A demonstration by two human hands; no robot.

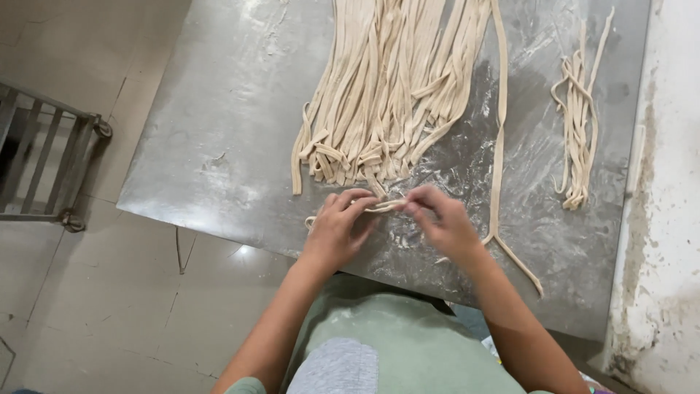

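Pinched between both hands, left hand (337, 228) and right hand (443, 221), a pale, soft dough strip (385, 206) spans the fingertips above the floured steel table (219, 160). Limp and easily torn, it probably handles best near its ends; the large strip bundle (386, 87) lies just beyond.

No packages, labels, signs or screens show anywhere in this view.
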